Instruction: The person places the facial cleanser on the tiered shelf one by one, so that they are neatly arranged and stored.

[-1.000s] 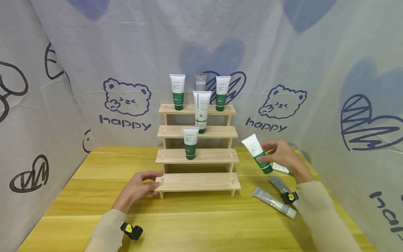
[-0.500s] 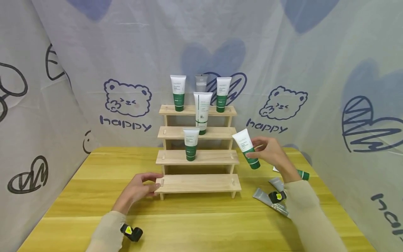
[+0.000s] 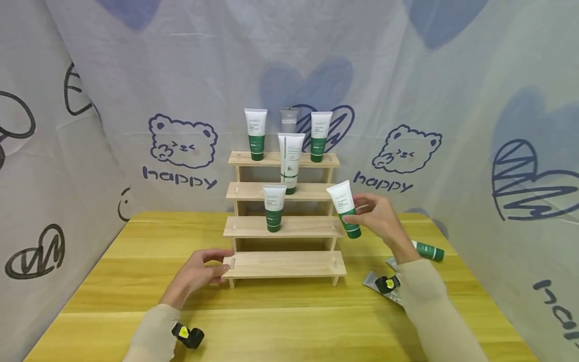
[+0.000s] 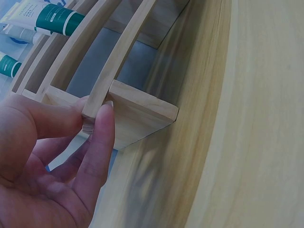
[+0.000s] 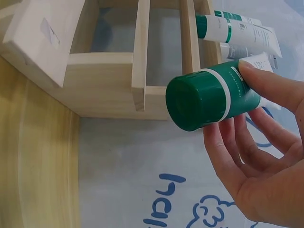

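Observation:
My left hand [image 3: 197,274] pinches the left end of the lowest step of a wooden tiered display stand [image 3: 284,265]; in the left wrist view, thumb and fingertip close on the board's end. My right hand [image 3: 379,217] holds a white-and-green squeeze tube [image 3: 345,208] between thumb and fingers. The tube is tilted, green cap down, beside the stand's right side, near the second-lowest step. On that step stands a smaller white-and-green tube [image 3: 273,208]. A taller white tube [image 3: 290,163] stands one step above. The top step bears two white-and-green tubes [image 3: 256,134] and a partly hidden grey tube [image 3: 289,119].
On the table right of the stand lie a grey tube [image 3: 380,286], another grey one mostly hidden by the right arm, and a green-capped tube [image 3: 429,251]. A printed cloth [image 3: 181,75] hangs behind the wooden table [image 3: 280,327].
My right hand has carried the white-and-green tube left and slightly up to the stand's right side, and the tube now leans less. My left hand stays on the lowest step.

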{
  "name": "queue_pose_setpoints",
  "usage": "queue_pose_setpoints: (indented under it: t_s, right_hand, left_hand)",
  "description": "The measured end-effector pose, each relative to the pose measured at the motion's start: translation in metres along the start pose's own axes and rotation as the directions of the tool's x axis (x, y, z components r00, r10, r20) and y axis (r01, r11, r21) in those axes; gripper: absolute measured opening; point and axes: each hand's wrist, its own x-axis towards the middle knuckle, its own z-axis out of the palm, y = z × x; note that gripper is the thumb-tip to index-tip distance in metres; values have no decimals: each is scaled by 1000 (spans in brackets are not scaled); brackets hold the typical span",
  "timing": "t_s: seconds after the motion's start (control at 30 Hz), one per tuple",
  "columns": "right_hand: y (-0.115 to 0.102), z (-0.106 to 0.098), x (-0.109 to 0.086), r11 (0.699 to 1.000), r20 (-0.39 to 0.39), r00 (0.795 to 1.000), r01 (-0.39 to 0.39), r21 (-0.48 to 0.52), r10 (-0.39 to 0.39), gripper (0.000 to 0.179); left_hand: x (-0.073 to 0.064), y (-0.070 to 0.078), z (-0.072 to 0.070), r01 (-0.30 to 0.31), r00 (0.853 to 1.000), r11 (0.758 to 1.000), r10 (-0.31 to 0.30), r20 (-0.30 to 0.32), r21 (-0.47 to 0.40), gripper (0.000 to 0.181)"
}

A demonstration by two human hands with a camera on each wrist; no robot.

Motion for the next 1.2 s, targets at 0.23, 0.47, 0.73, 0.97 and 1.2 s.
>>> queue_pose_setpoints:
  t_s: [0.23,0.47,0.73,0.97,1.2]
  right_hand:
    - [-3,9,2,999,-18,1000,8,35,-7,59]
    - [-8,19,5,998,-37,999,19,62,-16,58]
    - [-9,26,8,995,-56,998,18,95,-13,58]
    - [-7,36,11,990,-56,998,-22,140,30,58]
    - [-10,43,11,987,-67,997,-31,158,42,57]
  left_hand:
    - [0,-2,0,-10,1000,1000,10,8,-3,41]
    - [0,-1,-1,-8,1000,1000,8,1,-5,40]
    - [0,-2,-1,-4,1000,1000,4,-5,-6,39]
    - [2,-2,-2,9,1000,1000,-9,-13,-2,38]
    - [0,-1,1,18,1000,1000,-18,-11,-25,38]
